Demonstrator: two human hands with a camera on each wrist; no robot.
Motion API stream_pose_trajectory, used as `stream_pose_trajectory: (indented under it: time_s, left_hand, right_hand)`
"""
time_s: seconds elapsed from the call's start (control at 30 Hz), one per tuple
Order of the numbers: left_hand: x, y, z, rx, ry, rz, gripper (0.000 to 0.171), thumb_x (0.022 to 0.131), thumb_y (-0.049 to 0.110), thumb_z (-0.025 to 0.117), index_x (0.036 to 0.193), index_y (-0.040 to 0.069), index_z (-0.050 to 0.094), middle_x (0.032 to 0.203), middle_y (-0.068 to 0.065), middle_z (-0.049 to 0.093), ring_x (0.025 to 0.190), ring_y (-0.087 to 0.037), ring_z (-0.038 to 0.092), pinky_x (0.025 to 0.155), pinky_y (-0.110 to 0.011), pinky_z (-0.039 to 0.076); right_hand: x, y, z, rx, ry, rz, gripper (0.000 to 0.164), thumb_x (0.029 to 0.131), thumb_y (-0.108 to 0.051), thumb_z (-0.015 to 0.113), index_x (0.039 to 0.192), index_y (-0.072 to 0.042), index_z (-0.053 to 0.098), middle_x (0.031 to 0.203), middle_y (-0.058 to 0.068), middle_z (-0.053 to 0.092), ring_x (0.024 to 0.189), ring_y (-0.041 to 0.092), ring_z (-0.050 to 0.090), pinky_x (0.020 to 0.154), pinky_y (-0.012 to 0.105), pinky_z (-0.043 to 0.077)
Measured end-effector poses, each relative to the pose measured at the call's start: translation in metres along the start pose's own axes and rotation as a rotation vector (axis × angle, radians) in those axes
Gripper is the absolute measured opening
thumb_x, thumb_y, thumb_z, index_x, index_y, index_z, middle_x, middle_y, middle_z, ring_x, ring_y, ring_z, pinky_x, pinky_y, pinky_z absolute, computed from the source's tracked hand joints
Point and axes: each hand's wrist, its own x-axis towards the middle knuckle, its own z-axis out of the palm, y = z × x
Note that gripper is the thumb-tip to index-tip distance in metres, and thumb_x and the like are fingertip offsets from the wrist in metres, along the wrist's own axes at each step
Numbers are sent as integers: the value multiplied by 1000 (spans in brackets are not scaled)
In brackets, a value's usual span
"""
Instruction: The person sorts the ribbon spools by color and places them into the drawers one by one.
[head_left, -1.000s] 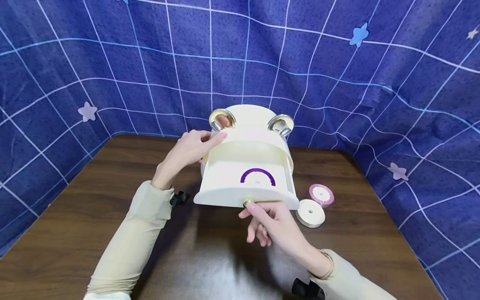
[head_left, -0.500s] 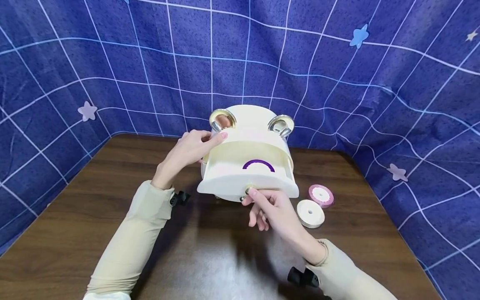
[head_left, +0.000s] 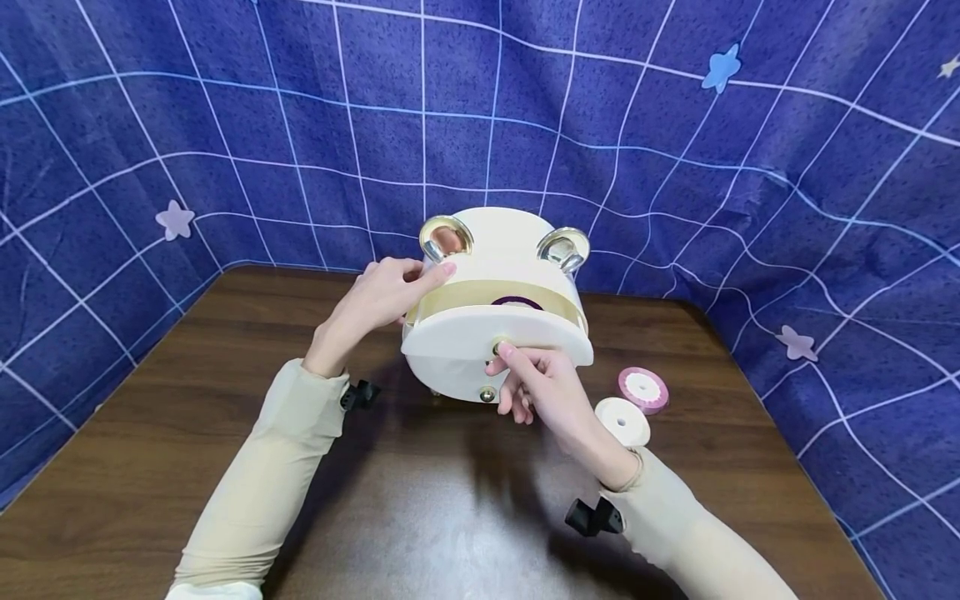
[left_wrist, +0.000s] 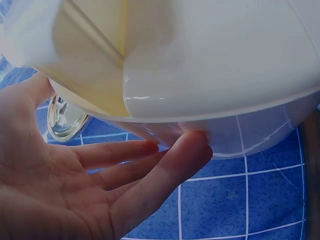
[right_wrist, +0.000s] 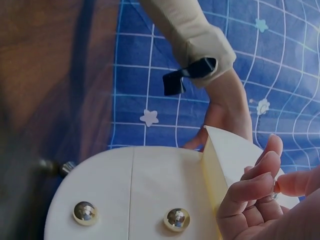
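Note:
A white rounded storage box (head_left: 504, 237) with two shiny gold ear-like pieces stands in the middle of the table. Its upper drawer (head_left: 465, 332) is partly out, and my right hand (head_left: 547, 387) pinches that drawer's round metal knob between thumb and forefinger. Inside the drawer, the top arc of a purple ribbon roll (head_left: 517, 301) shows over the front panel; the rest is hidden. My left hand (head_left: 382, 296) rests against the box's left side, thumb on the top edge near an ear. In the left wrist view its fingers (left_wrist: 120, 154) lie extended along the box wall.
To the right of the box, a pink ribbon roll (head_left: 643, 389) and a white ribbon roll (head_left: 624, 422) lie on the brown wooden table (head_left: 420, 492). Below the pinched knob, another metal knob (head_left: 487, 394) sticks out. A blue grid-patterned cloth (head_left: 337, 125) hangs behind.
My right hand has pushed the drawer inward, away from me, so less of its inside and the purple ribbon roll shows. The left hand has stayed in place.

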Motion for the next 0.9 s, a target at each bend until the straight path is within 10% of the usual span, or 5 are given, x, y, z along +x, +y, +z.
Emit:
stream_pose_trajectory:
  time_s: [0.9]
  left_hand:
    - [-3, 0, -3, -19, -14, 11, 69, 85, 78, 40, 98, 15, 65, 88, -7, 67, 69, -24, 66, 56, -30, 54]
  right_hand:
    - [36, 5, -4, -6, 53, -25, 42, 99, -30, 52, 95, 10, 62, 48, -4, 56, 38, 8, 46, 39, 21, 35]
